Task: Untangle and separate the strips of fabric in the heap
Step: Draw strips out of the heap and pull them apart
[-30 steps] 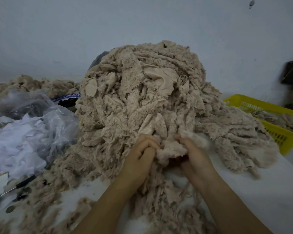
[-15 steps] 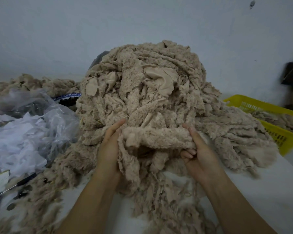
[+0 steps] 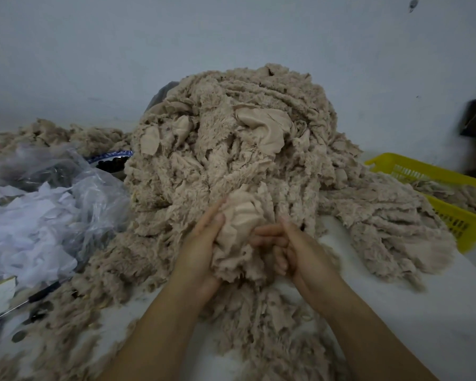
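Head view: left grip (image 3: 201,251) holds fabric bunch (image 3: 238,232); right grip (image 3: 294,251) seemingly pinches it.

The left grip (image 3: 204,251) cups a beige fabric bunch (image 3: 239,224) at the foot of the tall heap (image 3: 231,133). The right grip (image 3: 300,251) curls its fingers (image 3: 270,235) under the bunch. A yellow basket (image 3: 456,221) stands right on the white worktop (image 3: 423,312), and a clear bag (image 3: 52,202) lies left.

The heap (image 3: 231,149) sits mid-table (image 3: 423,312), backed by the wall (image 3: 231,37). At its near foot a bunch (image 3: 239,229) is held between the left hand (image 3: 201,251) and right hand (image 3: 294,251). Left of the heap lies a bag (image 3: 52,202), with a smaller pile (image 3: 52,133) behind it and what may be scissors (image 3: 19,303) before it. To the right stands a basket (image 3: 451,224) with strips (image 3: 451,193) in it.
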### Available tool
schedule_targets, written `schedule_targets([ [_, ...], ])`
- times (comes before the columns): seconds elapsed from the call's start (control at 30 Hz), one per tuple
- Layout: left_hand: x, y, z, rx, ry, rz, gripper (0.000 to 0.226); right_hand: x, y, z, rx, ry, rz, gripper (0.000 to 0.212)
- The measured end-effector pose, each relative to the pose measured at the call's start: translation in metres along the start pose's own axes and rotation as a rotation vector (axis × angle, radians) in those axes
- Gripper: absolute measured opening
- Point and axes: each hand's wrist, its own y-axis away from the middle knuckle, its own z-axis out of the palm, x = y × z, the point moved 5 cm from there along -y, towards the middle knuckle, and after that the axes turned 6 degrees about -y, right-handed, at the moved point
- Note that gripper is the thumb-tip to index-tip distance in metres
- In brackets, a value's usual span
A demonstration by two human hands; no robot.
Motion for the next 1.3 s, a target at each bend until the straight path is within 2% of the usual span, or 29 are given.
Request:
schedule_targets([
  [0.1, 0.005, -0.002, 0.002, -0.055, 0.25, -0.008, 0.035, -0.006, 0.002, -0.003, 0.079, 0.075, -0.028, 0.056],
  [0.23, 0.006, 0.004, 0.012, -0.167, 0.244, 0.008, 0.04, 0.002, 0.01, 0.013, 0.013, 0.315, 0.043, 0.052],
  [0.33, 0.0, 0.009, 0.017, -0.166, -0.028, 0.065, 0.037, 0.003, 0.012, 0.018, -0.034, 0.36, 0.035, 0.043],
  [0.4, -0.006, 0.012, 0.02, -0.162, -0.304, 0.104, 0.035, 0.004, 0.014, 0.018, -0.04, 0.365, 0.029, 0.023],
  [0.43, -0.008, 0.013, 0.022, -0.173, -0.408, 0.128, 0.033, 0.003, 0.015, 0.018, -0.022, 0.39, 0.041, 0.02],
  [0.47, -0.01, 0.013, 0.022, -0.172, -0.47, 0.153, 0.032, 0.004, 0.014, 0.016, -0.001, 0.408, 0.054, 0.027],
  [0.5, -0.011, 0.012, 0.021, -0.147, -0.489, 0.171, 0.032, 0.002, 0.011, 0.011, 0.062, 0.352, 0.039, 0.031],
  [0.53, -0.01, 0.011, 0.019, -0.108, -0.47, 0.18, 0.031, -0.005, 0.008, 0.002, 0.147, 0.196, -0.024, 0.029],
  [0.57, -0.009, 0.009, 0.016, -0.071, -0.441, 0.192, 0.03, -0.015, 0.004, -0.01, 0.227, -0.019, -0.114, 0.023],
  [0.6, -0.008, 0.008, 0.013, -0.043, -0.422, 0.212, 0.029, -0.027, 0.002, -0.022, 0.278, -0.233, -0.225, 0.026],
  [0.63, -0.006, 0.007, 0.011, -0.024, -0.421, 0.228, 0.029, -0.037, 0.001, -0.032, 0.313, -0.387, -0.298, 0.04],
  [0.67, -0.006, 0.005, 0.009, -0.009, -0.431, 0.234, 0.029, -0.041, 0.002, -0.041, 0.346, -0.423, -0.33, 0.052],
  [0.73, -0.007, 0.003, 0.006, 0.033, -0.477, 0.241, 0.028, -0.031, 0.002, -0.045, 0.405, -0.213, -0.262, 0.058],
  [0.77, -0.007, 0.002, 0.005, 0.061, -0.521, 0.26, 0.028, -0.024, 0.002, -0.04, 0.411, -0.034, -0.221, 0.051],
  [0.87, -0.005, 0.003, 0.003, 0.141, -0.718, 0.365, 0.027, -0.006, -0.003, -0.022, 0.352, 0.415, -0.229, 0.012],
  [0.9, -0.004, 0.003, 0.002, 0.15, -0.762, 0.398, 0.027, 0.0, -0.005, -0.018, 0.313, 0.547, -0.208, 0.01],
  [0.97, -0.003, 0.002, -0.001, 0.15, -0.817, 0.404, 0.029, 0.012, -0.008, -0.014, 0.24, 0.74, -0.128, 0.027],
  [1.03, -0.008, -0.002, -0.006, 0.136, -0.896, 0.322, 0.033, 0.018, -0.008, -0.016, 0.218, 0.783, -0.079, 0.042],
  [1.13, -0.013, -0.005, -0.008, 0.131, -1.04, 0.246, 0.048, 0.021, -0.007, -0.018, 0.209, 0.749, -0.049, 0.044],
  [1.17, -0.012, -0.005, -0.007, 0.131, -1.059, 0.256, 0.044, 0.022, -0.007, -0.019, 0.202, 0.718, -0.025, 0.041],
  [1.3, -0.005, -0.001, -0.001, 0.148, -1.014, 0.283, 0.002, 0.02, -0.006, -0.021, 0.241, 0.62, 0.027, 0.023],
])
